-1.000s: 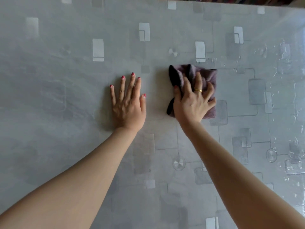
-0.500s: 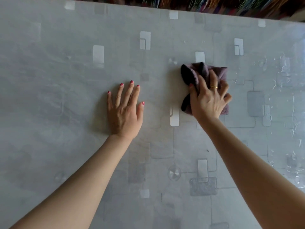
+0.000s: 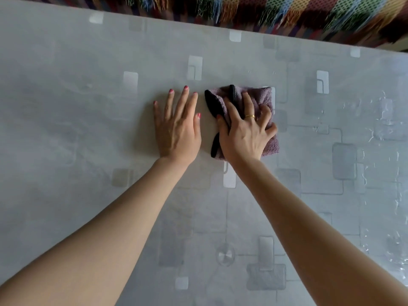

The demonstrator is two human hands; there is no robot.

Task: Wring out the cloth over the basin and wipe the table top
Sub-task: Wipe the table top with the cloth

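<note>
The folded purple cloth [image 3: 263, 100] with its dark edging lies flat on the grey patterned surface [image 3: 66, 129], a little past the middle toward the far edge. The right hand [image 3: 245, 131] presses down on top of the cloth, fingers spread and curled into the fabric, so its grip is clenched on the cloth; a gold ring [image 3: 250, 117] shows on one finger. Just left of the cloth, close but apart from it, the left hand [image 3: 176, 131] rests palm down on the surface, fingers straight and released, grasping nothing. Right of the cloth the surface glistens with wet streaks [image 3: 384, 127]. Beyond the cloth, past the far edge, hangs a multicoloured fringed fabric [image 3: 287, 12].
</note>
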